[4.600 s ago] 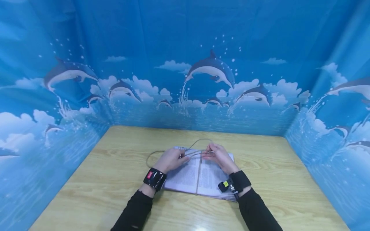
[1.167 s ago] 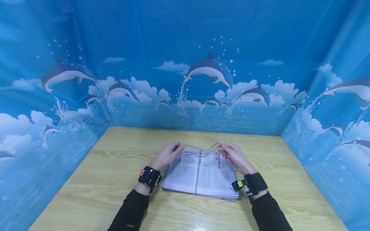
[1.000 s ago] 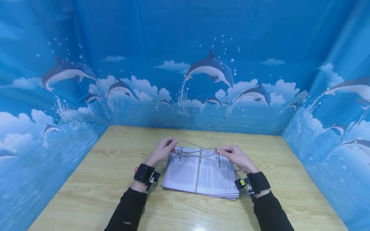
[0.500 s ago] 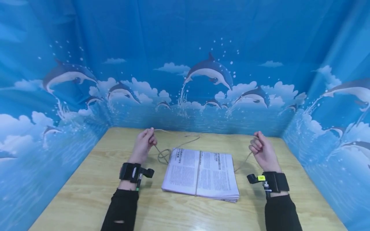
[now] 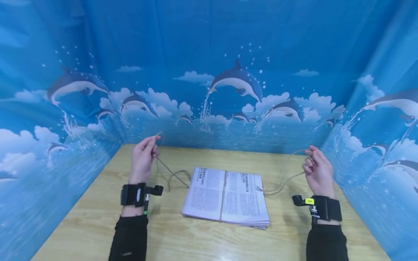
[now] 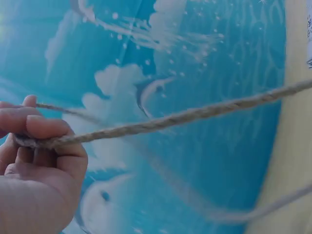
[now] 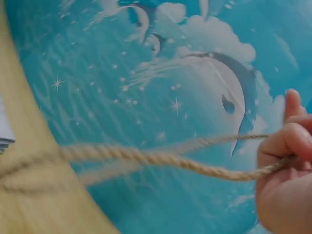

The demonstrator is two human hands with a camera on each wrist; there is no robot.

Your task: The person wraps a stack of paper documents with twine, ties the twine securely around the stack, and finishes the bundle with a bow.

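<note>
The left hand and right hand pinch tan twisted-fibre cord in curled fingers. A rectangular white newspaper stack lies between them.

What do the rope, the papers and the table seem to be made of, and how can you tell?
Rope: probably natural fibre such as jute, matt; tan, twisted strands.
Papers: probably newsprint, matt; thin layered edges, dense print.
Table: wood or wood-look laminate; pale yellow grain, slight shine.

I've watched the left hand and right hand part from over the newspapers, rope now stretching out either side.
</note>
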